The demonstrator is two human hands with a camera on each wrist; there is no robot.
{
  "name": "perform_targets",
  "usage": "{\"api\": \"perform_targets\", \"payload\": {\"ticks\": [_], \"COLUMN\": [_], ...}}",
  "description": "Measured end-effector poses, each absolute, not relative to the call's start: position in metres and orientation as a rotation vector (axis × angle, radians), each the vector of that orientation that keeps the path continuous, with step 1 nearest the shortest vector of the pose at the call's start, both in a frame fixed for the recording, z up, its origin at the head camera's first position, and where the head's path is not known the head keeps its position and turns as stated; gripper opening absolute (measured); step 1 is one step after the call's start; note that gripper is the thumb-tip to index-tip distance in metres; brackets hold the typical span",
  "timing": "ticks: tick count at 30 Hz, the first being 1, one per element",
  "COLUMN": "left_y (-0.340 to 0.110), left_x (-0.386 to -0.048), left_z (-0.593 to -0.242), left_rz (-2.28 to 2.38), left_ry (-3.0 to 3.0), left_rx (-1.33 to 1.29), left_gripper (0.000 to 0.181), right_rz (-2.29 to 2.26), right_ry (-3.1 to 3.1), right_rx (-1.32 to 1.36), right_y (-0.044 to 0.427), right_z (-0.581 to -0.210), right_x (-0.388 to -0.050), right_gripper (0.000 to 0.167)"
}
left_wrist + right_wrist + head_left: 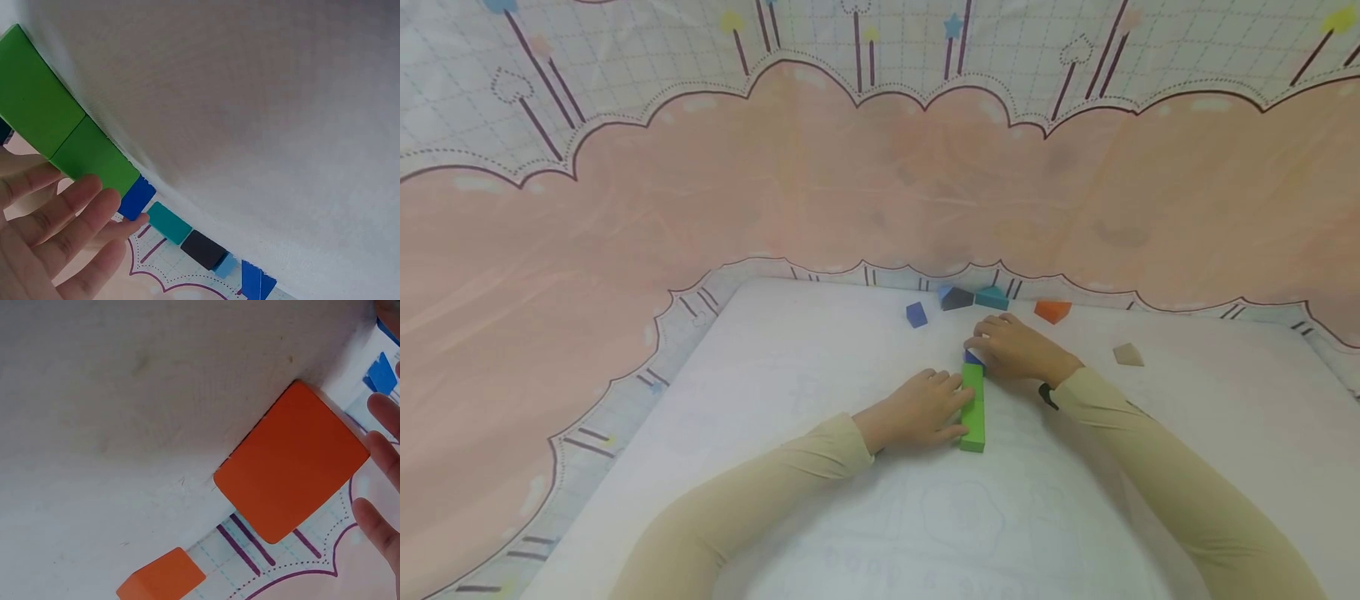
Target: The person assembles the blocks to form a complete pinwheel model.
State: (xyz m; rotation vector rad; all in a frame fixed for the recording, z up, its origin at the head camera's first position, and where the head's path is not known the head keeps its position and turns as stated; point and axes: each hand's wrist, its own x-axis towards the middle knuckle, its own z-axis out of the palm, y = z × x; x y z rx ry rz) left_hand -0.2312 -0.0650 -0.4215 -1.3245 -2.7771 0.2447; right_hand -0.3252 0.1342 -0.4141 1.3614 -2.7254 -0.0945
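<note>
Two green blocks (973, 408) lie end to end in a line on the white table. My left hand (921, 410) rests along their left side, fingers extended and touching them. At the far end of the line sits a blue block (973, 358), partly covered by my right hand (1018, 348), whose fingers and thumb hold it. In the left wrist view, the blue block (137, 198) meets the end of the green blocks (69, 112), with a fingertip against it. The right wrist view shows only some fingers (384, 415) and little of the held block.
Behind the hands lie another blue block (916, 314), a dark block (957, 298), a teal block (992, 297) and an orange block (1053, 312). A beige-looking block (1128, 355) lies to the right. Patterned pink cloth (850, 183) rises behind the table.
</note>
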Motion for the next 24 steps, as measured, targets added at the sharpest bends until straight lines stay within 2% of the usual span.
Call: {"api": "perform_targets", "payload": {"ticks": [24], "left_y": [-0.0653], "left_x": [-0.2303], "left_z": [-0.4212], "left_rz": [0.246], "left_ry": [-2.766], "left_rx": [-1.324], "left_gripper": [0.045], "right_rz": [-0.093], "right_ry": [-2.734], "right_rx": [1.371], "right_y": [0.1300], "right_z": [-0.4127], "right_x": [-0.3236], "right_gripper": [0.036]}}
